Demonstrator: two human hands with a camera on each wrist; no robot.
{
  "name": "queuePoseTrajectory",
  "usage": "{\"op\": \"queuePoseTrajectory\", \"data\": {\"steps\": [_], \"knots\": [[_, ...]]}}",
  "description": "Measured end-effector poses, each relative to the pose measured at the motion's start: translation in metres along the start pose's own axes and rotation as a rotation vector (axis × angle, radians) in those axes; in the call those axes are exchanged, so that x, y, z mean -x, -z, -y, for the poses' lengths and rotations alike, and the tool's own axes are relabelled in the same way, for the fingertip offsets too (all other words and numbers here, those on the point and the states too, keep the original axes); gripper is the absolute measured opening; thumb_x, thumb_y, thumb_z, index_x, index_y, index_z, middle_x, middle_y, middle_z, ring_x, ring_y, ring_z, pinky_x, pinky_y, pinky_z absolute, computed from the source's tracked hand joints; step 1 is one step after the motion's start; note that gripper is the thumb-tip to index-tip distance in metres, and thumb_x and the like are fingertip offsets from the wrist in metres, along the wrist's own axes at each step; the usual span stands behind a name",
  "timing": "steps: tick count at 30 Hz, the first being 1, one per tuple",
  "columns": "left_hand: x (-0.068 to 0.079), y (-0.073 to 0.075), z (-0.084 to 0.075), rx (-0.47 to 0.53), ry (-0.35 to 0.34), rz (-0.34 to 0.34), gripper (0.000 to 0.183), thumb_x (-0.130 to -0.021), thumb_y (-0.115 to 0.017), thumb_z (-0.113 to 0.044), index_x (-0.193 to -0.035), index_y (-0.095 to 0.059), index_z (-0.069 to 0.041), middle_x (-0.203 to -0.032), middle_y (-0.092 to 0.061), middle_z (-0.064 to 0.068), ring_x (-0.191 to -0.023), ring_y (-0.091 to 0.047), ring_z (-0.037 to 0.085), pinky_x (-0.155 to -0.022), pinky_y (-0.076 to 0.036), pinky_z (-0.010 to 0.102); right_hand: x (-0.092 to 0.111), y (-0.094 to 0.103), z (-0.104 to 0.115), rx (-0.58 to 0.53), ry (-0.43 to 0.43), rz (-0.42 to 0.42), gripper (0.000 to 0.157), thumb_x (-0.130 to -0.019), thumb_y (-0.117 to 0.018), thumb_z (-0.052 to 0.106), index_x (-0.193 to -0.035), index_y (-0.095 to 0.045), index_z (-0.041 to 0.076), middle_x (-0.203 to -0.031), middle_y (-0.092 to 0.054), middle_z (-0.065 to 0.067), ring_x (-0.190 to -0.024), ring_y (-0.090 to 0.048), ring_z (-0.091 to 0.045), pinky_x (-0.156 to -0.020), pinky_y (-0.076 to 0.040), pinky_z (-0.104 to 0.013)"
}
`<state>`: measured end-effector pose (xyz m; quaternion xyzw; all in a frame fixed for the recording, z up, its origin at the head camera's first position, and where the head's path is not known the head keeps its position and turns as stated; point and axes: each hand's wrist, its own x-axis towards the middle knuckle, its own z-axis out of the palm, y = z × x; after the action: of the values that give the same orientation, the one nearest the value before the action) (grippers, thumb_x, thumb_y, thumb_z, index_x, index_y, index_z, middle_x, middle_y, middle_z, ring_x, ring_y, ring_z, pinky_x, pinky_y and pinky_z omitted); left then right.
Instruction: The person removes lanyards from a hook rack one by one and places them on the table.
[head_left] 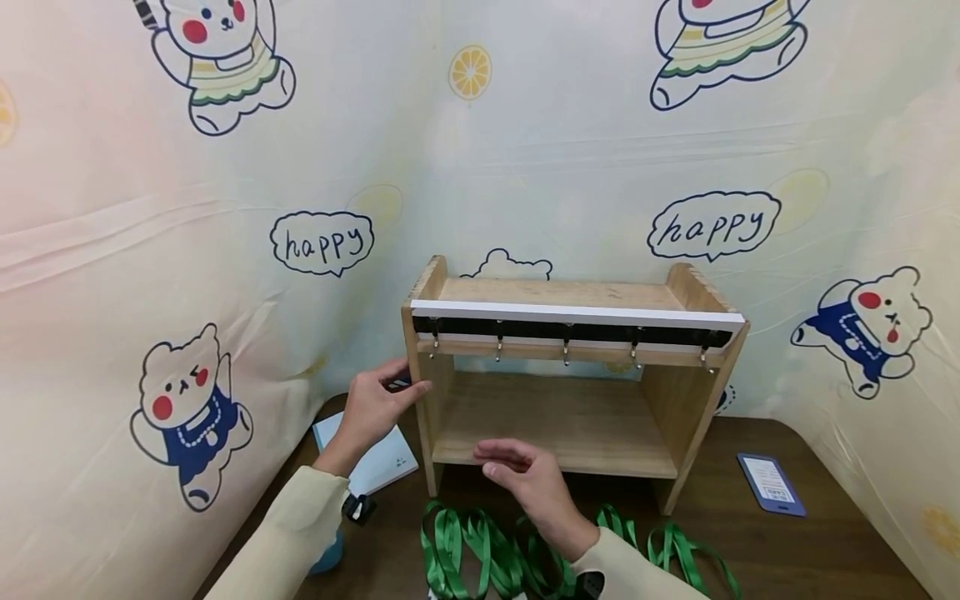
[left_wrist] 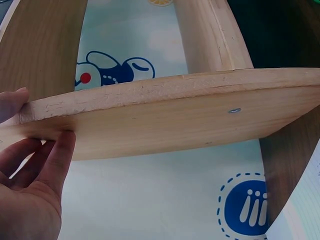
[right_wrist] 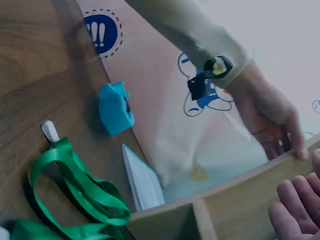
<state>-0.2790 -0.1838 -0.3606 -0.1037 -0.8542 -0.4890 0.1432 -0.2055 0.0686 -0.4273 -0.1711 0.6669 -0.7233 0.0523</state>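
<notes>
A small two-tier wooden shelf (head_left: 555, 421) stands on the table, with a black hook rail (head_left: 517, 330) along the front of its upper tier. My left hand (head_left: 377, 408) pinches the front edge of its left side panel (left_wrist: 165, 122), thumb on one side and fingers against the outer face. My right hand (head_left: 536, 487) hovers before the lower tier, fingers loosely bent and holding nothing. Below the hands lie green lanyards (head_left: 480, 546) in loose coils, partly hidden by the right arm.
A light-blue booklet (head_left: 382, 462) lies left of the shelf, with a blue tape dispenser (right_wrist: 115, 110) nearer the front. At the right lies a blue badge card (head_left: 771, 483). More green lanyards (head_left: 678, 546) lie at the front right. Patterned cloth (head_left: 555, 183) hangs behind and beside the table.
</notes>
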Motion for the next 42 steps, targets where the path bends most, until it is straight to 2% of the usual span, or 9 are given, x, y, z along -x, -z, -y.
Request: {"op": "queuePoseTrajectory", "data": {"steps": [7, 18, 26, 36, 42], "knots": [[0.0, 0.001, -0.003, 0.001, 0.001, 0.004, 0.055, -0.09, -0.078, -0.035, -0.139, -0.063, -0.015, -0.136, -0.067, 0.013, -0.114, -0.069, 0.032, -0.089, -0.061, 0.049, 0.009, 0.018, 0.021, 0.044, 0.038, 0.021, 0.034, -0.096, -0.069, 0.014, -0.127, -0.066, -0.001, -0.131, -0.064, -0.032, -0.115, -0.07, -0.027, -0.095, -0.059, -0.027], [0.001, 0.0, -0.001, 0.003, -0.004, 0.006, 0.055, -0.089, -0.077, -0.04, -0.137, -0.064, -0.018, -0.134, -0.068, 0.012, -0.113, -0.07, 0.031, -0.089, -0.061, 0.049, 0.02, 0.04, 0.042, 0.103, 0.121, 0.015, 0.033, -0.096, -0.069, 0.014, -0.124, -0.066, -0.004, -0.125, -0.067, -0.03, -0.108, -0.073, -0.016, -0.093, -0.059, -0.025], [0.002, 0.0, 0.0, 0.005, 0.013, 0.012, 0.057, -0.089, -0.077, -0.042, -0.139, -0.063, -0.018, -0.135, -0.067, 0.012, -0.113, -0.07, 0.032, -0.09, -0.061, 0.05, 0.03, 0.066, 0.054, 0.123, 0.15, -0.024, 0.034, -0.097, -0.067, 0.012, -0.125, -0.064, -0.008, -0.116, -0.076, -0.004, -0.107, -0.073, -0.012, -0.092, -0.059, -0.024], [0.005, 0.002, -0.002, -0.001, 0.018, -0.004, 0.061, -0.088, -0.079, -0.04, -0.141, -0.062, -0.015, -0.136, -0.067, 0.012, -0.115, -0.069, 0.031, -0.092, -0.061, 0.048, 0.047, 0.093, 0.07, 0.188, 0.158, -0.073, 0.033, -0.099, -0.064, 0.01, -0.124, -0.062, -0.01, -0.113, -0.077, 0.002, -0.106, -0.073, -0.01, -0.092, -0.06, -0.024], [0.007, 0.002, 0.0, 0.011, 0.028, -0.005, 0.061, -0.088, -0.079, -0.038, -0.14, -0.062, -0.013, -0.134, -0.068, 0.013, -0.114, -0.07, 0.03, -0.09, -0.062, 0.045, 0.053, 0.107, 0.077, 0.206, 0.194, -0.098, 0.031, -0.099, -0.063, 0.007, -0.123, -0.062, -0.013, -0.112, -0.077, 0.004, -0.105, -0.074, -0.009, -0.09, -0.06, -0.022]]}}
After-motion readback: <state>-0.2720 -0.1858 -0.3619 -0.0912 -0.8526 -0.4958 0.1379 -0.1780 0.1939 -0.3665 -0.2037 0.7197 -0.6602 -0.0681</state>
